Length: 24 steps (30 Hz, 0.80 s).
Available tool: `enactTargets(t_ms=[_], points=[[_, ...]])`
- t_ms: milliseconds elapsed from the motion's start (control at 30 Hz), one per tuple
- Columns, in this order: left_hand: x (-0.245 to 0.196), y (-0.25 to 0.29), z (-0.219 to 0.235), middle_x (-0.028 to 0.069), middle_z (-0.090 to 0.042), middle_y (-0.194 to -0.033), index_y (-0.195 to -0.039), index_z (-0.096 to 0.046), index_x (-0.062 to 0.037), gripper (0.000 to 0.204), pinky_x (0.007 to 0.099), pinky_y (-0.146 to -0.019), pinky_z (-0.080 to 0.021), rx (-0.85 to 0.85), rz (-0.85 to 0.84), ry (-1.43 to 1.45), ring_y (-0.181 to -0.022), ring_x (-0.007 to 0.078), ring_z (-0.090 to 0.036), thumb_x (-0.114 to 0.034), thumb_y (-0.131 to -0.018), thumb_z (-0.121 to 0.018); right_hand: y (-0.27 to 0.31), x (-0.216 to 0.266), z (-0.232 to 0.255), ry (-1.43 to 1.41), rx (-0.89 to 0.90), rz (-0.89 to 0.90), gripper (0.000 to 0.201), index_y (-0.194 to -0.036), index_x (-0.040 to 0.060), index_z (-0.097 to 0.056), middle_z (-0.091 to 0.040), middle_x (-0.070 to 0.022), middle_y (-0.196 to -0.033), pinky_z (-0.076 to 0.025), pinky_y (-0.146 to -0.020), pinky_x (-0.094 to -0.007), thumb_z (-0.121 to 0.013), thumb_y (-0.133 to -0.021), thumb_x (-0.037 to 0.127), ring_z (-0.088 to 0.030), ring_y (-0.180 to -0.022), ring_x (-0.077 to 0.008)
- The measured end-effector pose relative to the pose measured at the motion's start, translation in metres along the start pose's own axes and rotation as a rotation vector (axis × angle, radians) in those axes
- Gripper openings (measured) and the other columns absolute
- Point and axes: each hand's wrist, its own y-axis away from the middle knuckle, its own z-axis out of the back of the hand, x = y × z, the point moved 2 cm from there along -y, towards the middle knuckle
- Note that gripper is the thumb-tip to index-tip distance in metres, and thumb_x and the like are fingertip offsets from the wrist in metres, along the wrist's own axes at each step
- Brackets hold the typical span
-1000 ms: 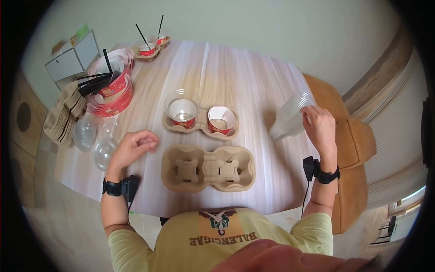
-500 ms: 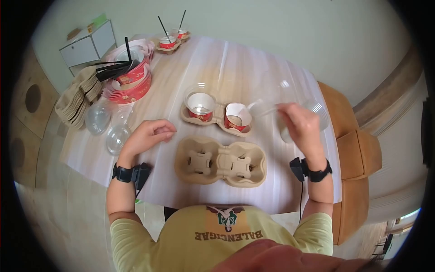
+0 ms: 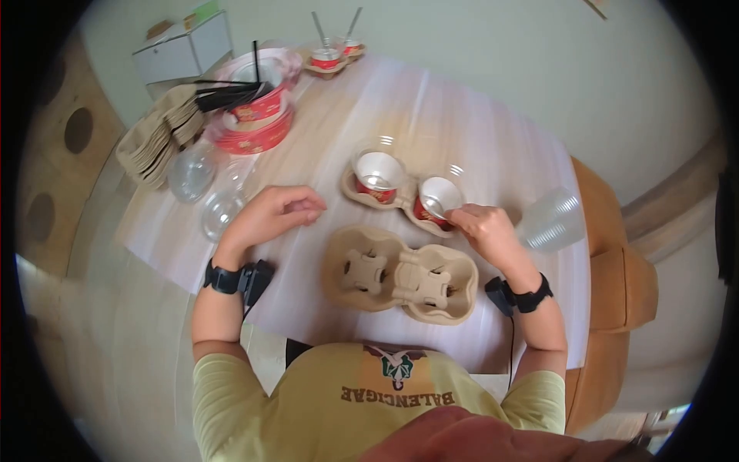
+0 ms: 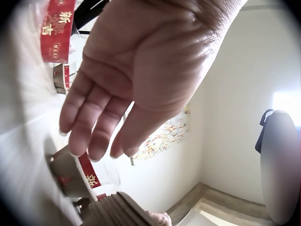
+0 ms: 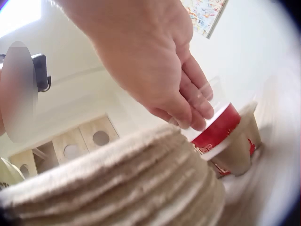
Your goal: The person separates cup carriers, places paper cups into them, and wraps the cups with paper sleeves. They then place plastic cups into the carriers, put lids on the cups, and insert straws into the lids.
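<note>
My right hand (image 3: 489,231) pinches the rim of a clear cup (image 3: 457,174), which stands inside the right red paper ring (image 3: 431,219) of the far cardboard carrier (image 3: 402,200). In the right wrist view, the fingertips of that hand (image 5: 155,66) meet the clear rim just above the red ring (image 5: 218,132). Another clear cup (image 3: 385,143) sits in the left red ring (image 3: 376,191). My left hand (image 3: 277,215) hovers left of the carriers with relaxed fingers, holding nothing; its palm (image 4: 136,66) fills the left wrist view.
Nearest the body lies a stack of carriers (image 3: 397,279). Nested clear cups (image 3: 551,220) lie at the right. Along the left are loose clear domes (image 3: 192,174), more stacked carriers (image 3: 150,150), red paper rings (image 3: 254,138) and black straws (image 3: 229,96). Finished-looking cups (image 3: 326,58) stand far back.
My right hand has moved left from the nested cups, bringing one clear cup to the right red ring. My left hand stays idle. The head view has shifted, moving the table scene rightward.
</note>
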Motion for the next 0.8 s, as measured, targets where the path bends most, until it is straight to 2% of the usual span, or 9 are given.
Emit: enactTargets(t_ms=[100, 167, 300, 333, 433, 500, 567, 600, 800], points=[[-0.014, 0.012, 0.01, 0.0056, -0.062, -0.077, -0.095, -0.059, -0.0024, 0.016, 0.0247, -0.064, -0.046, -0.104, -0.014, -0.04, -0.068, 0.0112, -0.058, -0.005, -0.079, -0.059, 0.0, -0.004, 0.001, -0.001, 0.034, -0.019, 0.015, -0.082, 0.0041, -0.057, -0.058, -0.0111, -0.07, -0.046, -0.053, -0.0355, -0.058, -0.067, -0.001, -0.057, -0.062, -0.0292], [-0.031, 0.027, 0.025, 0.0067, -0.061, -0.077, -0.095, -0.058, -0.0036, 0.017, 0.0265, -0.064, -0.046, -0.275, -0.168, -0.334, -0.067, 0.0143, -0.059, -0.007, -0.078, -0.06, -0.003, 0.001, 0.003, -0.048, 0.116, -0.034, 0.017, -0.086, 0.003, -0.059, -0.06, -0.0129, -0.078, -0.048, -0.059, -0.0349, -0.058, -0.07, -0.001, -0.059, -0.069, -0.031], [-0.038, 0.067, 0.063, 0.0109, -0.06, -0.075, -0.09, -0.058, -0.004, 0.016, 0.0289, -0.063, -0.046, -0.501, -0.024, -0.587, -0.065, 0.0212, -0.058, -0.008, -0.075, -0.062, -0.006, 0.01, 0.022, -0.232, -0.072, -0.076, 0.031, -0.101, 0.001, -0.057, -0.058, -0.0173, -0.101, -0.046, -0.081, -0.0347, -0.062, -0.071, 0.001, -0.056, -0.096, -0.0315], [-0.039, 0.073, 0.069, 0.0128, -0.059, -0.074, -0.087, -0.056, -0.004, 0.017, 0.0323, -0.061, -0.046, -0.508, 0.054, -0.632, -0.065, 0.0261, -0.058, -0.009, -0.072, -0.063, -0.004, 0.009, 0.025, -0.237, -0.094, -0.151, 0.037, -0.107, 0.001, -0.056, -0.056, -0.0175, -0.11, -0.043, -0.089, -0.035, -0.064, -0.071, 0.002, -0.053, -0.106, -0.0314], [-0.016, 0.094, 0.066, 0.0086, -0.058, -0.076, -0.087, -0.056, -0.0035, 0.018, 0.0317, -0.065, -0.045, -0.408, 0.197, -0.838, -0.07, 0.0236, -0.057, -0.008, -0.072, -0.065, 0.004, 0.002, 0.031, -0.346, -0.213, -0.245, 0.038, -0.109, 0.0015, -0.056, -0.056, -0.0151, -0.114, -0.039, -0.093, -0.0359, -0.063, -0.072, 0.002, -0.05, -0.111, -0.0295], [-0.008, 0.1, 0.051, 0.0102, -0.058, -0.077, -0.087, -0.055, -0.0046, 0.023, 0.0357, -0.066, -0.045, -0.4, 0.214, -0.885, -0.073, 0.0279, -0.056, -0.01, -0.069, -0.068, 0.006, 0.001, 0.033, -0.362, -0.23, -0.268, 0.036, -0.109, 0.0014, -0.056, -0.057, -0.014, -0.113, -0.037, -0.095, -0.0365, -0.062, -0.073, 0.001, -0.051, -0.111, -0.0288], [0.007, 0.102, 0.04, 0.0108, -0.058, -0.082, -0.087, -0.056, -0.0062, 0.026, 0.0376, -0.067, -0.046, -0.332, 0.229, -1.0, -0.076, 0.029, -0.057, -0.014, -0.067, -0.07, 0.01, -0.003, 0.033, -0.378, -0.247, -0.307, 0.034, -0.109, 0.0014, -0.056, -0.057, -0.0136, -0.112, -0.037, -0.095, -0.0362, -0.06, -0.075, 0.001, -0.051, -0.11, -0.0276], [0.013, 0.101, 0.037, 0.0111, -0.056, -0.097, -0.095, -0.055, -0.0083, 0.033, 0.0391, -0.072, -0.045, -0.252, 0.353, -1.029, -0.086, 0.0295, -0.056, -0.018, -0.067, -0.07, 0.01, -0.003, 0.034, -0.378, -0.244, -0.308, 0.034, -0.109, 0.0014, -0.056, -0.057, -0.0136, -0.112, -0.037, -0.095, -0.0362, -0.06, -0.075, 0.001, -0.051, -0.11, -0.0276], [0.015, 0.089, 0.037, 0.0141, -0.048, -0.111, -0.11, -0.047, -0.0126, 0.056, 0.0398, -0.082, -0.041, -0.369, 0.22, -1.12, -0.103, 0.0342, -0.047, -0.025, -0.062, -0.074, 0.001, 0.004, 0.048, -0.547, -0.337, -0.347, 0.028, -0.106, -0.0009, -0.057, -0.061, -0.0113, -0.105, -0.037, -0.093, -0.0329, -0.057, -0.078, 0.003, -0.054, -0.104, -0.0217]])
